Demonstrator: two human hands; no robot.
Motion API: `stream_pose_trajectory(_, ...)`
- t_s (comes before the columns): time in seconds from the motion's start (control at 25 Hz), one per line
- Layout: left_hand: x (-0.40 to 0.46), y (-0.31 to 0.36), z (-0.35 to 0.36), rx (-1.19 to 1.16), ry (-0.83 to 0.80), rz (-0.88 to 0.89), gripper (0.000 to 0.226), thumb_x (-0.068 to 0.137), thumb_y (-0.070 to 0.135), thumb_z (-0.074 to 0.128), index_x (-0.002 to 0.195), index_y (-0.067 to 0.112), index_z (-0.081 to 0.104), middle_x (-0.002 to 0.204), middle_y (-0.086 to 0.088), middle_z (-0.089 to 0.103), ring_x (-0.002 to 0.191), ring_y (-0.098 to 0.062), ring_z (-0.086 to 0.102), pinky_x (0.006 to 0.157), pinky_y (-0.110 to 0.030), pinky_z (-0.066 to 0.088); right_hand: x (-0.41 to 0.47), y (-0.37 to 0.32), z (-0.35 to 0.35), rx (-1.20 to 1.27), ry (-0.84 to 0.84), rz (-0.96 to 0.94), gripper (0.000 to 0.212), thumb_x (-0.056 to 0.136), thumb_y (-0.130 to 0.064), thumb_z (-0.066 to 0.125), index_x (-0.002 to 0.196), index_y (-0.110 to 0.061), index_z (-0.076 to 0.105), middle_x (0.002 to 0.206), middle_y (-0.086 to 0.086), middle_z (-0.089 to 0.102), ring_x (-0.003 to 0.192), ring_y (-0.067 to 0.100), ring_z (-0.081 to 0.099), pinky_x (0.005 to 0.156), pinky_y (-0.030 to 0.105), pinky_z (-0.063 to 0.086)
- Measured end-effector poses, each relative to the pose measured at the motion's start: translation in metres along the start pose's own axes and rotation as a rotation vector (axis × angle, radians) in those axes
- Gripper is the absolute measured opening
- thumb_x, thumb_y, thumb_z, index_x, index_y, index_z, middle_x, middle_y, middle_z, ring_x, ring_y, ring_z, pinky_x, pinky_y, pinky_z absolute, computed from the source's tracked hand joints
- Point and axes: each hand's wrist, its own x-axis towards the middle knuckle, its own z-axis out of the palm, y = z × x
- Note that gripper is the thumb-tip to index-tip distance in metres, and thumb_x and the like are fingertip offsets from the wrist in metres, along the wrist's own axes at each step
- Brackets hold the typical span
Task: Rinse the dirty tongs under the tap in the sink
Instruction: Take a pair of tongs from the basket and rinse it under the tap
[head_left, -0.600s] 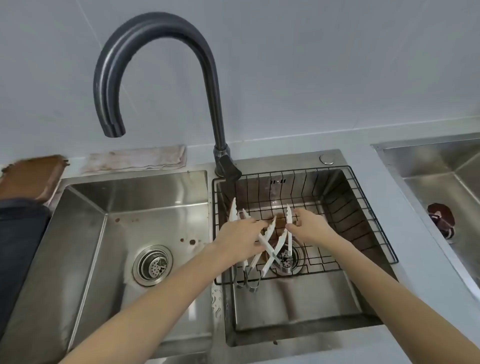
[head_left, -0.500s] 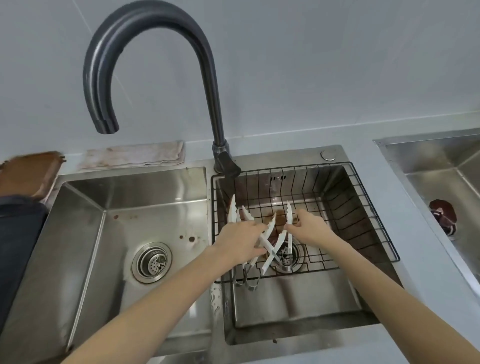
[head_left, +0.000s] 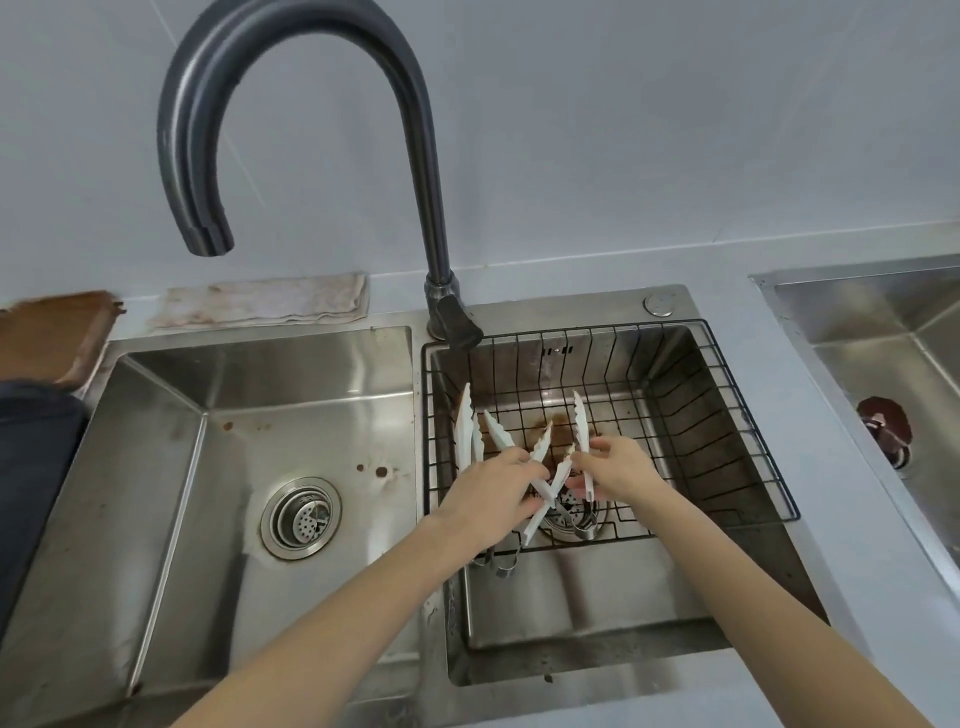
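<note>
Several white-tipped tongs (head_left: 466, 431) with metal handles stand in the black wire basket (head_left: 727, 415) of the right sink basin. My left hand (head_left: 493, 493) is closed around tongs at the basket's left. My right hand (head_left: 618, 467) pinches one pair of tongs (head_left: 581, 421) with brown-stained tips. The dark curved tap (head_left: 291, 62) has its spout (head_left: 208, 239) over the left basin (head_left: 249, 415); no water runs.
A stained cloth (head_left: 265, 301) lies behind the left basin. A brown board (head_left: 52, 332) is at far left. A second sink (head_left: 893, 353) with a dark red object (head_left: 883, 426) sits at right. The left basin drain (head_left: 301, 517) has brown spots near it.
The camera has shifted slightly, moving the tap rightward in view. Both hands stay in the basket on the tongs, with little movement.
</note>
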Motion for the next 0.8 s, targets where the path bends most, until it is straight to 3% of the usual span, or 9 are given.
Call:
stream_pose_trajectory(0.08, -0.002, 0.003, -0.001, -0.069, 0.029, -0.017, 0.038, 0.093, 0.028, 0.048, 0.130, 0.018, 0.050, 0.143, 0.000, 0.041, 0.120, -0.024, 0.053, 0.096, -0.033, 0.043, -0.007, -0.002, 0.000, 0.054, 0.020, -0.033, 0.027, 0.092, -0.006, 0.052, 0.117, 0.004, 0.054, 0.085, 0.012, 0.064, 0.064, 0.017, 0.064, 0.052, 0.021, 0.058)
stream_pose_trajectory(0.16, -0.005, 0.006, -0.004, -0.140, 0.087, -0.034, 0.040, 0.094, 0.027, 0.047, 0.132, 0.018, 0.047, 0.147, 0.002, 0.035, 0.124, -0.021, 0.050, 0.100, -0.031, 0.041, -0.013, -0.005, 0.000, 0.109, 0.054, -0.071, 0.029, 0.091, -0.006, 0.052, 0.119, 0.004, 0.053, 0.094, 0.016, 0.065, 0.063, 0.014, 0.064, 0.048, 0.017, 0.056)
stream_pose_trajectory(0.36, -0.019, 0.009, -0.012, -0.369, 0.264, -0.065, 0.040, 0.095, 0.021, 0.045, 0.135, 0.016, 0.045, 0.152, 0.002, 0.029, 0.130, -0.014, 0.045, 0.108, -0.024, 0.033, -0.035, -0.018, 0.001, 0.229, 0.093, -0.187, 0.043, 0.091, -0.006, 0.054, 0.132, -0.001, 0.044, 0.086, 0.005, 0.063, 0.070, 0.017, 0.066, 0.064, 0.026, 0.057)
stream_pose_trajectory(0.52, -0.039, 0.008, -0.025, -0.620, 0.395, -0.142, 0.041, 0.094, 0.018, 0.048, 0.134, 0.012, 0.044, 0.147, 0.000, 0.034, 0.113, -0.009, 0.055, 0.086, -0.009, 0.038, -0.054, -0.026, 0.015, 0.280, 0.108, -0.230, 0.053, 0.090, -0.008, 0.056, 0.139, -0.004, 0.037, 0.109, 0.013, 0.063, 0.084, 0.024, 0.069, 0.069, 0.029, 0.059)
stream_pose_trajectory(0.6, -0.052, 0.001, -0.031, -0.741, 0.413, -0.214, 0.045, 0.094, 0.020, 0.049, 0.137, 0.012, 0.040, 0.143, 0.001, 0.041, 0.111, -0.010, 0.055, 0.081, -0.006, 0.037, -0.063, -0.030, 0.027, 0.283, 0.091, -0.263, 0.054, 0.090, -0.008, 0.056, 0.140, -0.004, 0.036, 0.104, 0.009, 0.063, 0.085, 0.023, 0.069, 0.078, 0.035, 0.058)
stream_pose_trajectory(0.72, -0.069, -0.015, -0.035, -0.963, 0.405, -0.308, 0.045, 0.093, 0.023, 0.050, 0.136, 0.011, 0.042, 0.133, -0.004, 0.056, 0.108, -0.016, 0.059, 0.099, -0.024, 0.043, -0.077, -0.036, 0.048, 0.273, 0.062, -0.311, 0.050, 0.090, -0.009, 0.056, 0.137, -0.003, 0.039, 0.092, 0.004, 0.064, 0.082, 0.022, 0.068, 0.080, 0.038, 0.058)
stream_pose_trajectory(0.8, -0.080, -0.027, -0.034, -1.189, 0.398, -0.360, 0.046, 0.093, 0.021, 0.051, 0.135, 0.008, 0.041, 0.120, -0.010, 0.064, 0.099, -0.023, 0.064, 0.090, -0.031, 0.052, -0.086, -0.039, 0.064, 0.264, 0.035, -0.327, 0.050, 0.090, -0.011, 0.057, 0.136, -0.004, 0.038, 0.105, 0.009, 0.064, 0.079, 0.018, 0.068, 0.072, 0.030, 0.059)
